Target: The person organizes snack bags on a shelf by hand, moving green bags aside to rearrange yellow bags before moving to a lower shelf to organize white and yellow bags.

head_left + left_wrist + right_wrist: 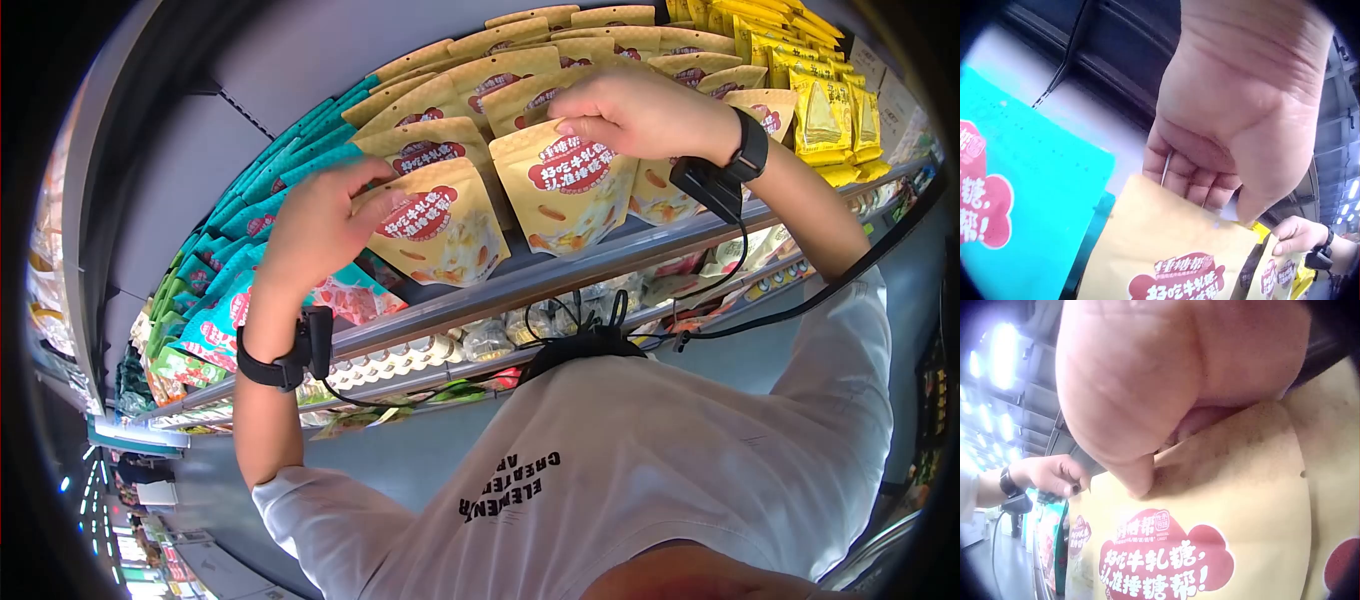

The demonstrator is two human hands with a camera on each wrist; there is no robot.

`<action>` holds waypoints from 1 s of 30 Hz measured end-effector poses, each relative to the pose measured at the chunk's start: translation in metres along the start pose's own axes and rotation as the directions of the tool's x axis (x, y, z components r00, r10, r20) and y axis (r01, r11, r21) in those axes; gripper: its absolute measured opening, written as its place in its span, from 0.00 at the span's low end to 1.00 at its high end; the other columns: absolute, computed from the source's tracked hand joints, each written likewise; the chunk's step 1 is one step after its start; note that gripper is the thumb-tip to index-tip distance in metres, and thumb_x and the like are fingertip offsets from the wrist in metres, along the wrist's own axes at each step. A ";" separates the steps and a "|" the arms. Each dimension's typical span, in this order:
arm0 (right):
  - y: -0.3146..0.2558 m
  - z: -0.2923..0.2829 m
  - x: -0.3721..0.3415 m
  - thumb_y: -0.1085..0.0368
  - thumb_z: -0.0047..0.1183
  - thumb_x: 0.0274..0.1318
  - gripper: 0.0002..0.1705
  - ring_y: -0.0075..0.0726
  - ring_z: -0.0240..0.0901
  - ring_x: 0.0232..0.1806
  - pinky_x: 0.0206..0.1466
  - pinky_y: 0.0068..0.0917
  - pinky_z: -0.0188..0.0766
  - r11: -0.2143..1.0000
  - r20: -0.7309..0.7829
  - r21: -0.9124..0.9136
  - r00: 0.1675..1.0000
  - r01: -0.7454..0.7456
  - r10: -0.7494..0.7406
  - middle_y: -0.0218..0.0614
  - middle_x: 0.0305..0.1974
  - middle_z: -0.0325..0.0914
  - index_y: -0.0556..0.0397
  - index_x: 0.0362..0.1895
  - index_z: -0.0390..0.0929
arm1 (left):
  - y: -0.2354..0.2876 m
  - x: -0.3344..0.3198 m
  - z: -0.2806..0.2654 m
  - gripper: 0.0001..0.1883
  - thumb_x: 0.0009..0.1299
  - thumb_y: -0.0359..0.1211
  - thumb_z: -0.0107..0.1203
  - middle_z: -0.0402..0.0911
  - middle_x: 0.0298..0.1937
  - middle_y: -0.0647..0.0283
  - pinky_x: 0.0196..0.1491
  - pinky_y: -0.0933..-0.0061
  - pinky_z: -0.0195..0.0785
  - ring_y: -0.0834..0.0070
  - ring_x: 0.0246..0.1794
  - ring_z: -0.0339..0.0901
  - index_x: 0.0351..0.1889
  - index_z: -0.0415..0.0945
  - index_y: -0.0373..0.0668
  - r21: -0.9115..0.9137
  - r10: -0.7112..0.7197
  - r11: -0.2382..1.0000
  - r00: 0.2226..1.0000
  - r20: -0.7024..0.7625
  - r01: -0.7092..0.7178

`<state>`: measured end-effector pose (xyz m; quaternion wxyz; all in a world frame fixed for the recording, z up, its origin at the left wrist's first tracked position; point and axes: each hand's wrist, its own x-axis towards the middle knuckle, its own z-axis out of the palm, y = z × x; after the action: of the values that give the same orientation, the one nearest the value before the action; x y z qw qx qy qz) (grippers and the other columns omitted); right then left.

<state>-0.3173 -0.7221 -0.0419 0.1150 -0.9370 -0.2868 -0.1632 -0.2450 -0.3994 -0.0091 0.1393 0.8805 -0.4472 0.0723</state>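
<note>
The left hand (322,222) holds the top edge of a tan pouch (440,225) with a red label, at the shelf's front. In the left wrist view its fingers lie behind the pouch (1166,250) and the thumb is at the top edge. To the right, the right hand (655,110) pinches the top of another tan pouch (565,190), thumb on the printed front. The right wrist view shows that thumb pressed on the pouch (1210,487), with the other fingers mostly hidden behind it. Both pouches stand upright, slightly apart at their tops.
Rows of tan pouches (490,75) stand behind. Teal pouches (215,325) fill the left side, yellow packets (825,110) the right. A shelf rail (470,297) runs along the front, with a lower shelf of goods below. Black cables (800,310) hang from the wrist cameras.
</note>
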 end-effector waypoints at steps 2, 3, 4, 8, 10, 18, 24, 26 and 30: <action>-0.001 -0.002 0.001 0.65 0.50 0.60 0.08 0.57 0.69 0.32 0.34 0.42 0.64 1.000 0.051 0.010 0.999 0.000 0.000 0.51 0.28 0.71 0.58 0.34 0.71 | -0.004 0.008 -0.008 0.10 0.70 0.32 0.54 0.80 0.35 0.61 0.41 0.73 0.68 0.73 0.35 0.75 0.43 0.76 0.34 -0.020 0.061 0.998 0.998 -0.022 -0.061; -0.003 -0.004 0.001 0.65 0.51 0.60 0.09 0.57 0.68 0.32 0.34 0.42 0.64 1.000 0.068 -0.016 0.998 -0.005 0.006 0.51 0.28 0.71 0.59 0.34 0.71 | -0.007 0.014 -0.013 0.10 0.70 0.32 0.54 0.80 0.35 0.61 0.41 0.73 0.68 0.73 0.35 0.75 0.43 0.76 0.34 -0.025 0.060 0.998 0.998 -0.015 -0.060; -0.005 -0.005 0.001 0.65 0.52 0.59 0.09 0.57 0.68 0.32 0.34 0.42 0.64 0.999 0.083 -0.043 0.996 -0.008 0.012 0.51 0.28 0.71 0.59 0.34 0.72 | -0.010 0.022 -0.018 0.11 0.69 0.34 0.55 0.80 0.37 0.58 0.40 0.70 0.68 0.67 0.36 0.77 0.44 0.77 0.37 -0.072 0.007 0.997 1.000 -0.025 -0.009; -0.009 -0.009 0.001 0.63 0.54 0.59 0.11 0.54 0.70 0.32 0.35 0.40 0.65 1.000 0.076 -0.013 0.997 0.005 -0.004 0.50 0.29 0.73 0.59 0.36 0.74 | -0.026 0.056 -0.022 0.10 0.71 0.30 0.52 0.80 0.37 0.61 0.44 0.73 0.67 0.74 0.39 0.74 0.46 0.75 0.34 0.089 0.102 0.991 0.995 0.007 -0.102; -0.011 -0.014 -0.002 0.60 0.55 0.60 0.14 0.44 0.72 0.31 0.35 0.36 0.67 0.997 0.046 0.049 0.997 -0.067 0.064 0.46 0.30 0.74 0.60 0.39 0.75 | -0.037 0.070 -0.015 0.10 0.70 0.30 0.53 0.79 0.37 0.61 0.44 0.73 0.67 0.74 0.39 0.74 0.46 0.75 0.35 0.108 0.131 0.985 0.991 0.031 -0.133; -0.015 -0.031 -0.018 0.56 0.50 0.66 0.18 0.31 0.66 0.30 0.36 0.27 0.65 0.983 -0.152 0.073 0.972 -0.170 0.179 0.36 0.30 0.72 0.61 0.39 0.75 | -0.014 0.105 -0.002 0.07 0.67 0.31 0.54 0.76 0.26 0.59 0.36 0.68 0.66 0.72 0.29 0.73 0.35 0.76 0.36 0.413 -0.043 0.902 0.923 0.382 -0.129; 0.002 -0.032 -0.028 0.55 0.47 0.67 0.20 0.40 0.72 0.45 0.50 0.29 0.66 0.999 -0.135 -0.003 0.990 -0.050 0.049 0.43 0.46 0.74 0.63 0.40 0.75 | -0.009 0.107 0.002 0.11 0.65 0.32 0.55 0.71 0.22 0.51 0.29 0.58 0.60 0.60 0.22 0.68 0.26 0.69 0.34 0.255 0.167 0.942 0.963 0.212 -0.220; 0.000 -0.032 -0.027 0.54 0.46 0.67 0.22 0.42 0.72 0.47 0.52 0.30 0.66 0.999 -0.102 0.024 0.994 -0.029 0.032 0.44 0.47 0.74 0.64 0.41 0.75 | -0.013 0.108 -0.001 0.09 0.67 0.30 0.53 0.67 0.21 0.54 0.31 0.65 0.61 0.68 0.23 0.62 0.28 0.69 0.34 0.206 0.243 0.939 0.955 0.171 -0.275; -0.005 -0.034 -0.019 0.51 0.45 0.68 0.25 0.46 0.71 0.50 0.55 0.33 0.66 0.996 0.091 0.040 0.993 -0.075 0.071 0.46 0.48 0.74 0.66 0.42 0.76 | -0.013 0.100 -0.001 0.10 0.67 0.30 0.53 0.65 0.21 0.52 0.31 0.64 0.61 0.66 0.23 0.62 0.28 0.67 0.34 0.166 0.205 0.955 0.951 0.230 -0.246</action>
<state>-0.3427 -0.7378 -0.0171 0.1283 -0.9505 -0.2607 -0.1105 -0.1753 -0.4688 0.0146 -0.0037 0.8355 -0.5482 0.0373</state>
